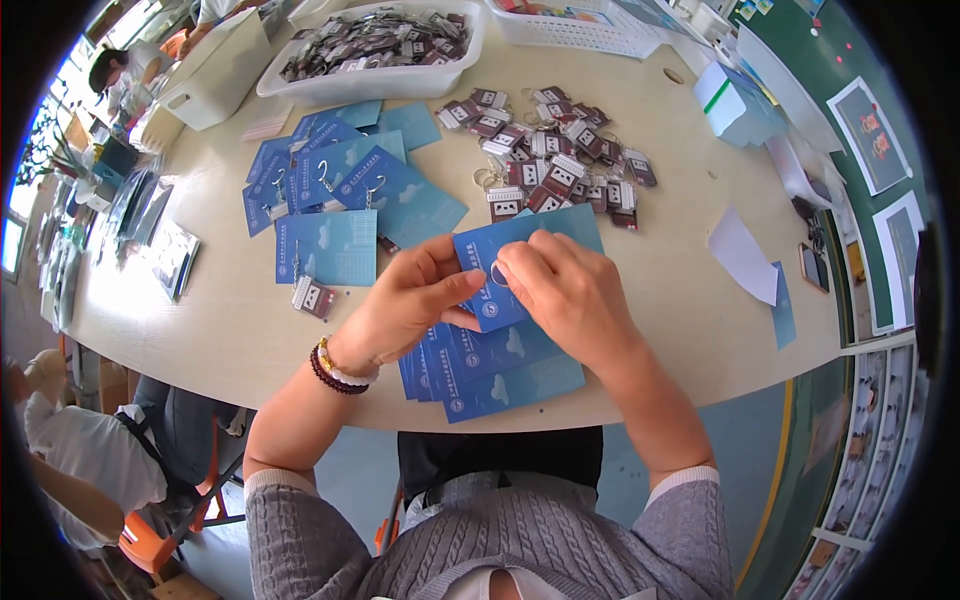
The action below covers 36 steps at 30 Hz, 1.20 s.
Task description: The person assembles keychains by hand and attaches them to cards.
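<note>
My left hand (405,300) grips a blue printed card (480,245) by its left edge, thumb on top. Fingertips of my right hand (570,285) pinch a small metal ring (498,273) against the card's face. Whatever hangs from that ring is hidden. Below both hands lies a stack of blue cards (510,392), partly fanned out. To the left is a loose pile of blue cards (400,190) with metal hooks and chains on several. One keychain (313,297) dangles from the nearest card there. Beyond my right hand sits a heap of brown-and-white keychains (565,175).
A white tub (375,90) full of keychains stands at the back, beside a taller white bin (220,85) and a white basket (575,32). At right are a light blue box (735,105), white paper (745,255) and a phone (814,268). Other people sit at left.
</note>
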Tool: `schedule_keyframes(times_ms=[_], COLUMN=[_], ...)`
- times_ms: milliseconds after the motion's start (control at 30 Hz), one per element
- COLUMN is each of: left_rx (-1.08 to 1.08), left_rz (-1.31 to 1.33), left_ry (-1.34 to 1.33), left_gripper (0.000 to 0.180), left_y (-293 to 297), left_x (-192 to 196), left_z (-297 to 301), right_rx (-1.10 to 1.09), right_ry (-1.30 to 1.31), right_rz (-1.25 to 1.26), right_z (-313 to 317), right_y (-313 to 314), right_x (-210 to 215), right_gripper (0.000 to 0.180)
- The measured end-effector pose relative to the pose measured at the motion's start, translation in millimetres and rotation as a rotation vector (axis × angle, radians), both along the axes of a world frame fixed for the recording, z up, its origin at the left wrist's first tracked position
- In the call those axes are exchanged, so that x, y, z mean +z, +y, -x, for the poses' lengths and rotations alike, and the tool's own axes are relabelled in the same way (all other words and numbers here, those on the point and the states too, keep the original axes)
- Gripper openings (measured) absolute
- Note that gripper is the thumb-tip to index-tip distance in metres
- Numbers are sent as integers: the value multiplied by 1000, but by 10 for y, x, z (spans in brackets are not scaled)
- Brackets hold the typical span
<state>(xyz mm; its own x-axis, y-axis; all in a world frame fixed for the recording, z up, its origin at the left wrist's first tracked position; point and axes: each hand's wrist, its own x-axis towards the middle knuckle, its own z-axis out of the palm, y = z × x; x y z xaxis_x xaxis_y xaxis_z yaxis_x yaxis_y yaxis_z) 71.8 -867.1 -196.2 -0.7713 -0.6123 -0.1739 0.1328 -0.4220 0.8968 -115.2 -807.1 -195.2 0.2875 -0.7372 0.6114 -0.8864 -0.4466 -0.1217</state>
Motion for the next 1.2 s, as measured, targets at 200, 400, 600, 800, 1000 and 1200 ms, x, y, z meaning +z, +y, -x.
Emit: schedule_keyframes(times_ms=[200,400,600,800,1000,1200], left_rx=[13,236,543,783,590,170], left_rz=[97,405,643,902,1521,1480], left_ry=[-83,-285,-376,-824,-853,-1028], left_gripper=[30,33,25,32,47,54], left_y=[-53,-254,-609,-1063,-424,95], left_x=[123,136,197,199,150,113], left_z=[-49,-250,-586,-1214,-748,-38], right_rx=[68,145,44,-155,-328,-273], right_ry=[-78,-615,-774,-648,-345,-165], right_rz=[-47,-565,-465,-392,-416,-584], right_z=[94,210,535,804,907,861], right_y=[-26,-15,22,47,-171,-316], right_x=[5,181,233,216,-37,-195], right_gripper=[15,18,21,16,13,18])
